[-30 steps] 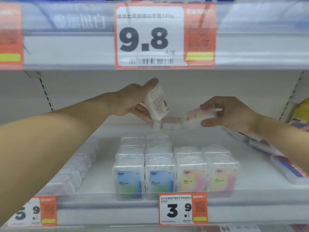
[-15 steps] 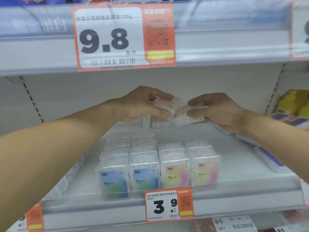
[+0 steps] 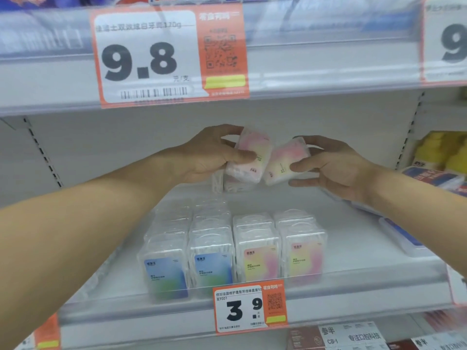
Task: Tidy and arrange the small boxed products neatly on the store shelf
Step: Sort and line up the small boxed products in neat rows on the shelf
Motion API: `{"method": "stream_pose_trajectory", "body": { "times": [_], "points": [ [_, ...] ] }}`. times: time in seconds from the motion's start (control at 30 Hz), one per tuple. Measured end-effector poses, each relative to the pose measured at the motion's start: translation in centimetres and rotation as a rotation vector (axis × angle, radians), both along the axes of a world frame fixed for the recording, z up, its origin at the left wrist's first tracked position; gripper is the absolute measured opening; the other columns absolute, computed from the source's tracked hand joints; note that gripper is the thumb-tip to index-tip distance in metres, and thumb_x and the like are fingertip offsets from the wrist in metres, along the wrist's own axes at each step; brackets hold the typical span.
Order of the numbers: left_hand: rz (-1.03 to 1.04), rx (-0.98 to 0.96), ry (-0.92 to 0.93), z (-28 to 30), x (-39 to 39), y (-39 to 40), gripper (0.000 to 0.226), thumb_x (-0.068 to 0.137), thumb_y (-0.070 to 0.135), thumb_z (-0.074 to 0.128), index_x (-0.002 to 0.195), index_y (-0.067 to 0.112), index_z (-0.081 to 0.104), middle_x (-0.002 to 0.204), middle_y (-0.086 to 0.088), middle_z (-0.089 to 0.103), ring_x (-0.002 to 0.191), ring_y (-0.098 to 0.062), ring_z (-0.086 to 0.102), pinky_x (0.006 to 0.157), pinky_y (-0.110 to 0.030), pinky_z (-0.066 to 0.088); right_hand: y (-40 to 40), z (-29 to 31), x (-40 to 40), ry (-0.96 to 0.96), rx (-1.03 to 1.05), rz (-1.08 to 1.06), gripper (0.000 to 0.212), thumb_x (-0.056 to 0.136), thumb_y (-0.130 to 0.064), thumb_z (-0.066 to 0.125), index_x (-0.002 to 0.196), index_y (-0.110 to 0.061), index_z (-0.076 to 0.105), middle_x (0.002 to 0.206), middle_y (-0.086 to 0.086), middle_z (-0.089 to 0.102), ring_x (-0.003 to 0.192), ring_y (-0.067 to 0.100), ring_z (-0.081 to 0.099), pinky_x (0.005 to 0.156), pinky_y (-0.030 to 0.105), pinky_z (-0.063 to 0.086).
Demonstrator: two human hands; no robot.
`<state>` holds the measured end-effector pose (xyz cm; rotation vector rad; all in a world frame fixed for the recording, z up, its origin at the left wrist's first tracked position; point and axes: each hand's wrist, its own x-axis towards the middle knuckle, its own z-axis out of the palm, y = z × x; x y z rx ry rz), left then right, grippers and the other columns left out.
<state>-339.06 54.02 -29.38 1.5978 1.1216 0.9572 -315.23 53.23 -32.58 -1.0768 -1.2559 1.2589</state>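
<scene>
My left hand [image 3: 209,155] grips a small clear box with a pink-yellow label [image 3: 250,160], held up over the back of the white shelf [image 3: 353,238]. My right hand [image 3: 336,168] grips a second pink-yellow box [image 3: 285,160], tilted, its edge touching the first. Below them, rows of like boxes stand on the shelf: two blue-green rows [image 3: 187,269] on the left and two pink-yellow rows [image 3: 280,258] on the right. More clear boxes [image 3: 222,183] lie at the shelf's back, partly hidden by my hands.
A clear front rail carries a 3.9 price tag [image 3: 249,308]. The upper shelf edge bears a 9.8 tag [image 3: 166,56]. Flat blue-and-white packs [image 3: 404,236] lie on the shelf's right side, with yellow packs [image 3: 444,150] behind them. Clear packs line the left side.
Both boxes have turned so their pink-yellow fronts face me, and my hands have lifted slightly. A second ago the hands were apart; they have come together.
</scene>
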Motion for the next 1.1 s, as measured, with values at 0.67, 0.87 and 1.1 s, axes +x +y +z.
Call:
{"method": "stream_pose_trajectory", "body": {
  "times": [0.67, 0.87, 1.1],
  "points": [
    [0.108, 0.087, 0.291, 0.9, 2.4, 1.9, 0.048, 0.070, 0.019, 0.086, 0.112, 0.012, 0.065, 0.113, -0.008, 0.066, 0.101, -0.023, 0.067, 0.083, -0.038, 0.059, 0.7, -0.4, 1.4, 0.388, -0.131, -0.020, 0.021, 0.081, 0.002, 0.061, 0.100, -0.006, 0.068, 0.106, 0.016, 0.066, 0.104, 0.033, 0.067, 0.081, 0.048, 0.060],
    [0.067, 0.002, 0.179, 1.2, 2.9, 1.6, 0.043, 0.075, 0.005, 0.080, 0.113, 0.011, 0.061, 0.102, -0.007, 0.068, 0.089, -0.019, 0.069, 0.071, -0.033, 0.060, 0.3, -1.6, 1.5, 0.022, -0.121, 0.199, 0.035, 0.079, -0.010, 0.071, 0.113, -0.018, 0.068, 0.108, 0.000, 0.069, 0.100, 0.023, 0.066, 0.095, 0.041, 0.049],
    [-0.033, 0.054, 0.433, 0.5, 2.7, 1.1, 0.042, 0.080, 0.005, 0.073, 0.121, 0.011, 0.064, 0.114, -0.006, 0.068, 0.100, -0.019, 0.068, 0.083, -0.035, 0.059, 0.9, -1.6, 0.4, -0.421, 0.011, 0.142, 0.039, 0.075, 0.003, 0.076, 0.109, -0.014, 0.067, 0.105, 0.007, 0.075, 0.099, 0.026, 0.072, 0.089, 0.043, 0.059]
  ]
}}
